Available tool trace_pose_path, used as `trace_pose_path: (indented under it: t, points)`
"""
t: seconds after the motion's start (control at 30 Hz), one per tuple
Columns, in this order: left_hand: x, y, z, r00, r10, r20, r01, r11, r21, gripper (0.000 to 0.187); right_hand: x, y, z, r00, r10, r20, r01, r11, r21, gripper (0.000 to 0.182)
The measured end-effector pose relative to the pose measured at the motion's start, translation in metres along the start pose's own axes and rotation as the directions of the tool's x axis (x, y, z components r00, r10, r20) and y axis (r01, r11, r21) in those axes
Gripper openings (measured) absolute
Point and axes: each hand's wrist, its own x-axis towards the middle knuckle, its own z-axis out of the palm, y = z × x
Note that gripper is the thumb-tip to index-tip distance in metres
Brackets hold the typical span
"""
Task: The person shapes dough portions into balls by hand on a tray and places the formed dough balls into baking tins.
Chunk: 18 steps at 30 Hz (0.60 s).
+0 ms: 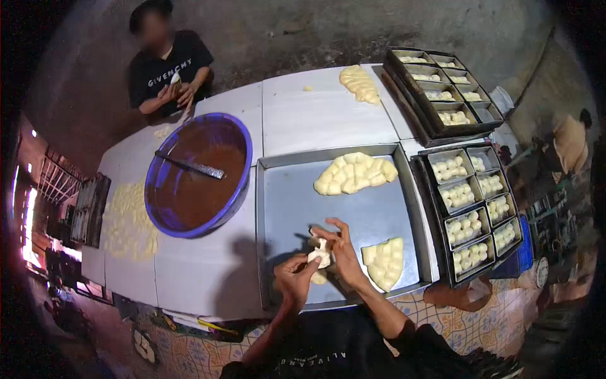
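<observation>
Over the near part of a large metal tray [341, 232], both my hands are at a small flattened piece of dough [320, 258]. My left hand [295, 278] pinches its lower left edge between thumb and fingers. My right hand [344, 254] has its fingers at the upper part of the piece, the index finger raised; their exact hold is partly hidden. A little dough [319, 276] shows below my hands. To the right in the tray sits a cluster of dough balls [384, 264], and a bigger cluster [355, 174] lies at the far side.
A blue basin [247, 148] of brown filling with a flat scraper [192, 165] in it stands left. Small dough pieces [130, 221] lie beyond it. Loaf pans [464, 218] holding dough balls stand right, more pans [442, 88] behind. A co-worker [170, 69] handles something opposite.
</observation>
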Motion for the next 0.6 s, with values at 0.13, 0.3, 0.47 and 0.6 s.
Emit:
trace_pose_path:
  t: [0.13, 0.3, 0.47, 0.6]
  points:
    - [-0.001, 0.003, -0.007, 0.927, -0.09, 0.364, 0.342, 0.603, -0.721, 0.015, 0.001, 0.013, 0.008, 0.894, -0.207, 0.397, 0.373, 0.834, -0.406, 0.058]
    - [0.018, 0.009, -0.025, 0.734, 0.066, 0.676, 0.637, 0.278, -0.719, 0.142, 0.011, 0.006, 0.001, 0.895, 0.095, 0.436, -0.09, 0.995, -0.031, 0.106]
    - [0.138, 0.042, -0.1, 0.836, 0.291, 0.466, 0.205, 0.622, -0.756, 0.118, 0.017, 0.022, -0.005, 0.88, 0.233, 0.414, -0.336, 0.921, 0.195, 0.107]
    - [0.24, 0.074, -0.171, 0.992, 0.117, -0.042, -0.075, 0.836, 0.543, 0.085, 0.015, 0.029, -0.003, 0.871, 0.274, 0.409, -0.36, 0.921, 0.149, 0.087]
